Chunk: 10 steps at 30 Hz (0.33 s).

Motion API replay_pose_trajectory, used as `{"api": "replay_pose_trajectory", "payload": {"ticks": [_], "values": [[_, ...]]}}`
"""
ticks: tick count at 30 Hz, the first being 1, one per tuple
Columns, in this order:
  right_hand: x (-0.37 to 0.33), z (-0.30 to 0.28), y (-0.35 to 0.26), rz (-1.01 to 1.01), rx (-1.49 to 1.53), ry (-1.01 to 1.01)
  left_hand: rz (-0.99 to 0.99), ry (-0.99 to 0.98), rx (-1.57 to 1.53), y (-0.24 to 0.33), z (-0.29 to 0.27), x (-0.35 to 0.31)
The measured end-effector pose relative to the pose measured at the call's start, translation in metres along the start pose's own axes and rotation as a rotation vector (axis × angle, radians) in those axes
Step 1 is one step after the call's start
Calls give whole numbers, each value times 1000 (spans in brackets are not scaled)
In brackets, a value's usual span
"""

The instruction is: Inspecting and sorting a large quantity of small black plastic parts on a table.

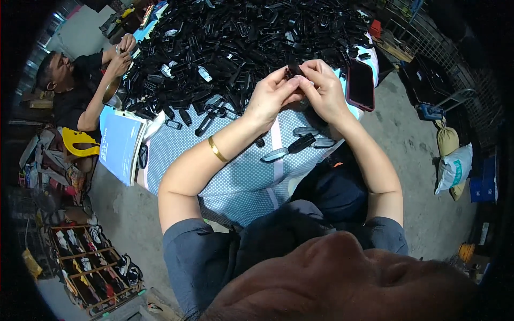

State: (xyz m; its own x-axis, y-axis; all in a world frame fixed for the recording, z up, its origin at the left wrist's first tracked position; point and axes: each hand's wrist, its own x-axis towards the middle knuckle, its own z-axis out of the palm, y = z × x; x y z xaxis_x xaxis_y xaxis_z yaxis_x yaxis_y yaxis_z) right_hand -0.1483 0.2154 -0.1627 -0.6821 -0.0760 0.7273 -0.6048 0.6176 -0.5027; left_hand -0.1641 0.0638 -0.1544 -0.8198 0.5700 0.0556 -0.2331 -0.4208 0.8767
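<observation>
Over the near side of a big heap of black plastic parts (pixel 230 45), my two hands meet. My left hand (pixel 266 99) and my right hand (pixel 325 91) pinch one small black plastic part (pixel 293 70) between their fingertips. Fingers cover most of it, so its exact shape is hidden. Below my hands, on the patterned cloth (pixel 235 176), lie several loose pieces, among them a black one (pixel 302 143) and a grey-and-black one (pixel 275 155). A gold bracelet (pixel 217 149) circles my left forearm.
A phone (pixel 360 85) lies right of my right hand. On the left are a blue booklet (pixel 122 145) and a co-worker (pixel 69 88) with both hands raised at the heap's edge. A shoe rack (pixel 91 267) stands lower left; a white sack (pixel 455 167) sits on the floor at right.
</observation>
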Motion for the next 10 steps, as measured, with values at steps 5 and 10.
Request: {"api": "replay_pose_trajectory", "payload": {"ticks": [5, 10], "values": [[8, -14, -6, 231, 301, -186, 27, -31, 256, 9, -5, -3], [12, -33, 6, 544, 492, -463, -63, -159, 428, 15, -13, 0]]}}
